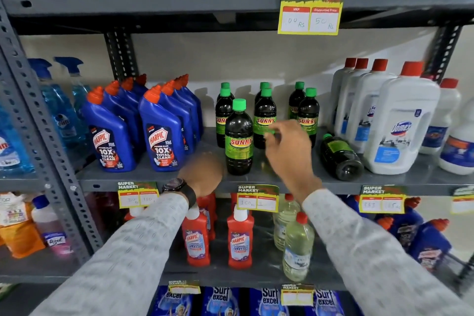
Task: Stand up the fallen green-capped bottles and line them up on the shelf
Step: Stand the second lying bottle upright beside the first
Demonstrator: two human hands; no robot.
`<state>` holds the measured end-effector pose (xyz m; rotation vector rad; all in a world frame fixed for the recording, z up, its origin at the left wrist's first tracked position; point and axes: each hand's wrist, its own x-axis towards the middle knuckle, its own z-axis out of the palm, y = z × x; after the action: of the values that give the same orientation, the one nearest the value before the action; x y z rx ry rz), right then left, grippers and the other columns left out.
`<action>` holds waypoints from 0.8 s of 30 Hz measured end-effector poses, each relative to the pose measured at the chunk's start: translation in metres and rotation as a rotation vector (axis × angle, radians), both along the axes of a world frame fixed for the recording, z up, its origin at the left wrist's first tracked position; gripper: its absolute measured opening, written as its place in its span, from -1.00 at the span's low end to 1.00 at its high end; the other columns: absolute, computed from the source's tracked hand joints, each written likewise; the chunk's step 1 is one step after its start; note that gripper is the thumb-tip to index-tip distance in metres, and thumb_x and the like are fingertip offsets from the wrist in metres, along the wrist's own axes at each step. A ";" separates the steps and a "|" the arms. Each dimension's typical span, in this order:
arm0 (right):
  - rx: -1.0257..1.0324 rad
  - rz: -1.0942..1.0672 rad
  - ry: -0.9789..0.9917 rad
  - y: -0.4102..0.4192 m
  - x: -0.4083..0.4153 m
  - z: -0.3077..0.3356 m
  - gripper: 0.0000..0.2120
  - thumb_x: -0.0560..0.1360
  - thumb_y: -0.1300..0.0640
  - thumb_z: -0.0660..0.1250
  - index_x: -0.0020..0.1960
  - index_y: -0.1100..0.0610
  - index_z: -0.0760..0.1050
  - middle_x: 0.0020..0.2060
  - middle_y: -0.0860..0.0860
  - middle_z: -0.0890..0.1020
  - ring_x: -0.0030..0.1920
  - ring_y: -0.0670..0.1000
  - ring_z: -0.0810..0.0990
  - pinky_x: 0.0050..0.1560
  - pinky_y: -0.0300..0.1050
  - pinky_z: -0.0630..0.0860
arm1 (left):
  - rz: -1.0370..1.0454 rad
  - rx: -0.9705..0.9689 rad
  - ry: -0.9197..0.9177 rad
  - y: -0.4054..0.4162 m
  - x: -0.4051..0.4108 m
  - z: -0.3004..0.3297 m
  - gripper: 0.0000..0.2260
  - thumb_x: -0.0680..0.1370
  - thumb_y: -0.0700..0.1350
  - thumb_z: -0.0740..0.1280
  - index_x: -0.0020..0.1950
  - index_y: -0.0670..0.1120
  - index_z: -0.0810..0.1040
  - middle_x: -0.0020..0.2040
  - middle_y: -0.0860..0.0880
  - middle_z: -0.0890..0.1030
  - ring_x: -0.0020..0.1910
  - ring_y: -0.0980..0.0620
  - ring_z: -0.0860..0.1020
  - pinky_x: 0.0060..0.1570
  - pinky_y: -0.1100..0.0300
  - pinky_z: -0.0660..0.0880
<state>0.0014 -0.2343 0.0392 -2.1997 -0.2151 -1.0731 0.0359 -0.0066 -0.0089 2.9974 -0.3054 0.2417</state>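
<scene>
Several dark SUNNY bottles with green caps stand upright on the middle shelf [256, 179]. The nearest one [239, 141] stands alone near the front edge. One green-capped bottle [339, 156] lies on its side at the right, base toward me, beside the white jugs. My right hand [288, 151] is over the shelf between the front bottle and the fallen one; its fingertips pinch what looks like a green cap [269, 132], and the palm hides whatever is below it. My left hand [202, 174] is blurred at the shelf edge, just left of the front bottle's base, fingers hidden.
Blue Harpic bottles [164, 136] crowd the shelf to the left, white red-capped Domex jugs [400, 126] to the right. Price tags [257, 197] hang on the shelf's front edge. Red Harpic bottles [239, 241] and clear bottles stand on the shelf below.
</scene>
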 end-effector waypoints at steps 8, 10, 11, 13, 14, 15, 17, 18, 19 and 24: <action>0.236 -0.056 0.912 -0.066 0.052 0.021 -0.39 0.37 -0.39 0.49 0.07 0.11 0.48 0.06 0.07 0.53 -0.07 0.18 0.62 -0.38 -0.01 0.65 | 0.022 0.024 -0.054 -0.001 0.003 -0.009 -0.50 0.67 0.01 -0.05 0.54 -0.19 0.30 0.59 -0.20 0.28 0.58 -0.12 0.24 0.55 -0.09 0.12; 0.373 0.030 1.008 -0.065 0.060 0.021 -0.39 0.33 -0.31 0.58 0.10 0.11 0.51 0.09 0.08 0.55 -0.04 0.20 0.62 -0.41 0.02 0.67 | 0.023 0.054 -0.042 -0.001 0.003 -0.008 -0.48 0.67 0.02 -0.06 0.56 -0.19 0.27 0.61 -0.20 0.25 0.59 -0.12 0.22 0.55 -0.09 0.10; 0.422 0.060 1.039 -0.063 0.062 0.021 -0.45 0.33 -0.25 0.62 0.05 0.11 0.53 0.05 0.10 0.57 -0.08 0.21 0.62 -0.41 0.04 0.67 | 0.023 0.061 -0.031 -0.001 0.002 -0.007 -0.47 0.67 0.02 -0.07 0.58 -0.19 0.24 0.62 -0.19 0.23 0.60 -0.11 0.20 0.56 -0.09 0.09; 0.486 0.088 1.084 -0.061 0.065 0.021 -0.57 0.35 -0.13 0.65 -0.01 0.07 0.53 -0.03 0.15 0.58 -0.14 0.22 0.63 -0.43 0.07 0.67 | 0.022 0.058 -0.011 -0.001 0.002 -0.005 -0.46 0.68 0.03 -0.09 0.60 -0.18 0.19 0.63 -0.18 0.18 0.62 -0.11 0.16 0.57 -0.08 0.05; 0.499 0.095 1.099 -0.060 0.065 0.022 -0.59 0.37 -0.09 0.65 0.01 0.08 0.54 -0.05 0.17 0.59 -0.15 0.22 0.64 -0.44 0.08 0.67 | 0.022 0.060 -0.005 -0.001 0.002 -0.005 -0.46 0.68 0.02 -0.09 0.61 -0.18 0.17 0.64 -0.18 0.17 0.62 -0.10 0.15 0.57 -0.07 0.04; 0.501 0.102 1.106 -0.060 0.064 0.023 -0.60 0.38 -0.06 0.65 0.03 0.09 0.55 -0.06 0.18 0.61 -0.15 0.22 0.66 -0.44 0.08 0.66 | 0.023 0.063 -0.005 -0.001 0.002 -0.006 -0.46 0.68 0.02 -0.10 0.61 -0.18 0.17 0.64 -0.18 0.17 0.62 -0.10 0.14 0.57 -0.06 0.04; 0.508 0.116 1.086 -0.063 0.061 0.029 -0.59 0.38 -0.04 0.65 0.04 0.12 0.54 -0.08 0.19 0.65 -0.18 0.20 0.70 -0.46 0.05 0.65 | 0.025 0.065 -0.014 -0.001 0.002 -0.006 -0.46 0.67 0.02 -0.10 0.61 -0.18 0.17 0.64 -0.17 0.17 0.62 -0.10 0.15 0.56 -0.05 0.04; 0.524 0.132 1.050 -0.065 0.058 0.033 -0.58 0.38 -0.03 0.65 0.04 0.13 0.53 -0.09 0.19 0.67 -0.20 0.19 0.71 -0.47 0.04 0.64 | 0.027 0.057 -0.017 -0.001 0.003 -0.006 -0.46 0.67 0.02 -0.09 0.61 -0.18 0.17 0.64 -0.17 0.18 0.62 -0.09 0.15 0.56 -0.05 0.04; 0.538 0.151 0.993 -0.067 0.055 0.037 -0.57 0.36 -0.02 0.66 0.04 0.14 0.53 -0.10 0.19 0.68 -0.21 0.18 0.72 -0.47 0.03 0.64 | 0.029 0.046 -0.013 -0.001 0.003 -0.006 -0.45 0.67 0.03 -0.09 0.62 -0.18 0.17 0.64 -0.17 0.18 0.62 -0.09 0.15 0.56 -0.04 0.04; 0.531 0.207 0.572 -0.069 0.031 0.047 -0.55 0.24 -0.16 0.66 -0.03 0.04 0.61 -0.16 0.02 0.74 -0.25 0.02 0.74 -0.37 0.01 0.68 | 0.024 0.053 -0.022 0.000 0.005 -0.009 -0.44 0.67 0.05 -0.11 0.61 -0.18 0.17 0.63 -0.19 0.19 0.61 -0.10 0.16 0.57 -0.07 0.05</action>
<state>0.0326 -0.3036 0.0859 -1.8501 0.0910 -0.3054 0.0413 -0.0063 -0.0174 3.0542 -0.2826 0.2739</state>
